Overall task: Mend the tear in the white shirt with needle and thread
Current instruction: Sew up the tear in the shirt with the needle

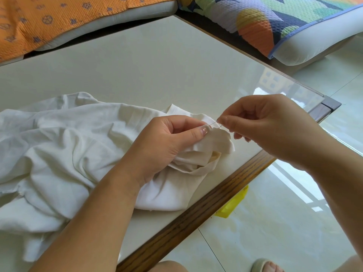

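The white shirt (59, 146) lies crumpled on the left half of the table (149, 63). My left hand (165, 142) grips a bunched fold of it near the table's right edge, thumb pressed on the cloth. A thin needle (216, 125) pokes out of that fold, pointing right. My right hand (275, 124) pinches the needle's right end between thumb and forefinger, just right of the left thumb. The thread is too fine to make out.
The pale glossy table has a dark wooden edge (196, 213) running along my side. A yellow object (233, 205) sits on the tiled floor under that edge. Cushioned seats with an orange cover (49, 22) and a multicoloured cover (275, 18) border the far side.
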{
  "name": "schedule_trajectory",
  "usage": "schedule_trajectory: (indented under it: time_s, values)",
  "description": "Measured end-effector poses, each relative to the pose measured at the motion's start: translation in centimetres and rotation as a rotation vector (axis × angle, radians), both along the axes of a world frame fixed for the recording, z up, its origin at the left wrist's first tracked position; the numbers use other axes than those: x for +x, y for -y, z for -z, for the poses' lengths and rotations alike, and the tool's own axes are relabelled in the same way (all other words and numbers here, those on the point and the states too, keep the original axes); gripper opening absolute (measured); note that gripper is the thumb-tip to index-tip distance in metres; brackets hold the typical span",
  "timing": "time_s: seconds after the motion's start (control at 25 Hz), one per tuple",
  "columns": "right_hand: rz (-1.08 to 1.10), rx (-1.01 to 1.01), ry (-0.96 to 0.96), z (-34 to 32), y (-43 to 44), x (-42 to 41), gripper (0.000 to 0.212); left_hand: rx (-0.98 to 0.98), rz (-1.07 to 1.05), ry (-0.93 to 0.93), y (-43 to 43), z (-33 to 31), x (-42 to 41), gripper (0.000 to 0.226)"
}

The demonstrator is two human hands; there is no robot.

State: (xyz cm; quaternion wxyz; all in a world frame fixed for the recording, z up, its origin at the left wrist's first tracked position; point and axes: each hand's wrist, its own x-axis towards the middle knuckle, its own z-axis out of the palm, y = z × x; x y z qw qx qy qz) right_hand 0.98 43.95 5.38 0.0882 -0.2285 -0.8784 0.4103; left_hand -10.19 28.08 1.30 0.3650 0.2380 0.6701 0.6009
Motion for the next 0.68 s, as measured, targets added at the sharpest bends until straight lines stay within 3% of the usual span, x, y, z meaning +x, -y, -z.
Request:
schedule_trajectory:
  time_s: [0.12,0.24,0.36,0.44,0.52,0.68]
  values:
    - [0.088,-0.064,-0.006,-0.3,-0.7,0.0,0.021,-0.021,-0.003,-0.021,-0.1,0.1,-0.1,0.013]
    - [0.247,-0.132,-0.151,-0.3,-1.3,0.2,0.019,-0.031,-0.002,-0.023,0.0,0.2,-0.1,0.013]
    - [0.298,-0.419,-0.319,-0.8,-1.2,0.4,0.018,-0.032,0.002,-0.021,0.0,0.3,-0.1,0.012]
    - [0.224,-0.584,-0.304,-1.0,-0.6,0.5,0.018,-0.035,0.003,-0.022,0.0,0.3,-0.1,0.012]
    - [0.123,-0.565,-0.185,-0.8,0.2,0.5,0.019,-0.034,0.002,-0.022,0.0,0.3,-0.1,0.012]
    - [0.036,-0.345,0.023,-0.3,1.0,0.4,0.017,-0.038,0.010,-0.027,-0.1,0.3,-0.2,0.012]
